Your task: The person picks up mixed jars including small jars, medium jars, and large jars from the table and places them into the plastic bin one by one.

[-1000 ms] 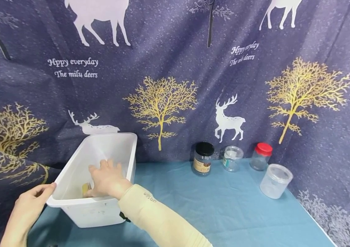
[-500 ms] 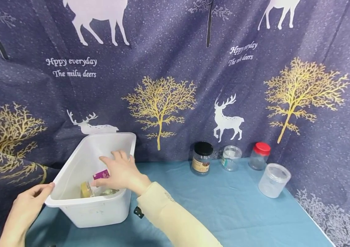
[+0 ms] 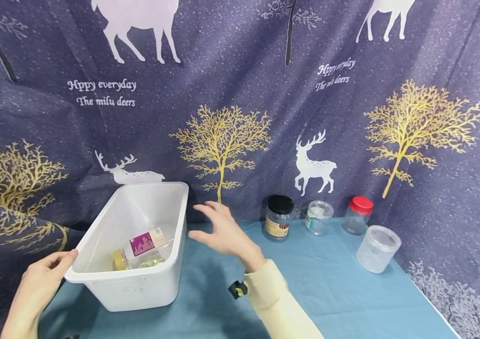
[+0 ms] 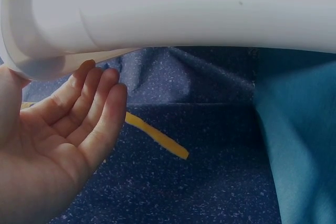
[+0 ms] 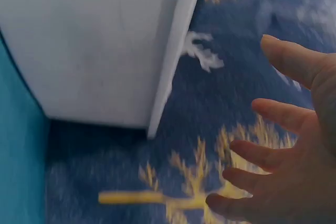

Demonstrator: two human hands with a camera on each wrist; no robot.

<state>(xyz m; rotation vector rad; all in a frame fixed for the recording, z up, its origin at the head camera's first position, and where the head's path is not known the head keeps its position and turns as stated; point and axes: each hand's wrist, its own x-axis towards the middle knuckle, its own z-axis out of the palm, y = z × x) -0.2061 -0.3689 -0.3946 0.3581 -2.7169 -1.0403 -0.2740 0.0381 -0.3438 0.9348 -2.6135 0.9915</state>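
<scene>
Blue cloth (image 3: 307,292) spans the lower frame. Lower left, the left hand (image 3: 38,282) pinches the white bin (image 3: 134,294), one yellow-lidded jar (image 3: 142,244) already inside; mid-frame, the right hand (image 3: 227,233) is spread, empty; four other jars (image 3: 278,219) stand outside, right.

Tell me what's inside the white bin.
A clear, purple-labelled jar with a yellow lid lies on its side, something greenish beside it. The near wall hides anything lower.
</scene>
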